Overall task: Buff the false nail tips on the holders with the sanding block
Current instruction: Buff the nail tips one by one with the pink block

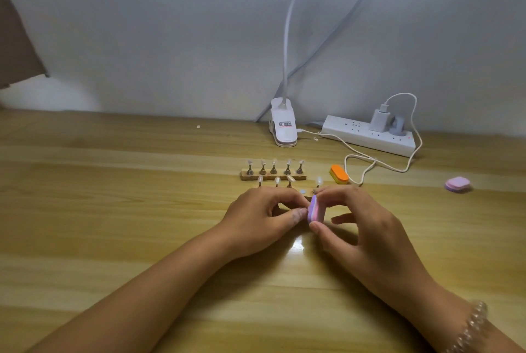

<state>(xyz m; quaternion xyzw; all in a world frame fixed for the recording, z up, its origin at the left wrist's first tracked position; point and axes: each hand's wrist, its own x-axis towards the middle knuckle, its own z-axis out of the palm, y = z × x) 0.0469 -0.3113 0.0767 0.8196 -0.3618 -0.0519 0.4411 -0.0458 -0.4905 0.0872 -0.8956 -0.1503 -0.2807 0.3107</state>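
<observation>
On the glossy, striped wooden counter (113, 210), the right hand (367, 238) pinches a small, rounded, foam-like sanding block (314, 210), layered pink and lilac, on edge between thumb and forefinger. The left hand's (256, 221) curled fingers (297, 214) meet at its left face; whether they grip anything I cannot tell. Just behind, five translucent false nail tips (274, 161) stand on metal holders (273, 169) along a wooden strip (296, 177), with four more tips (277, 181) in front.
</observation>
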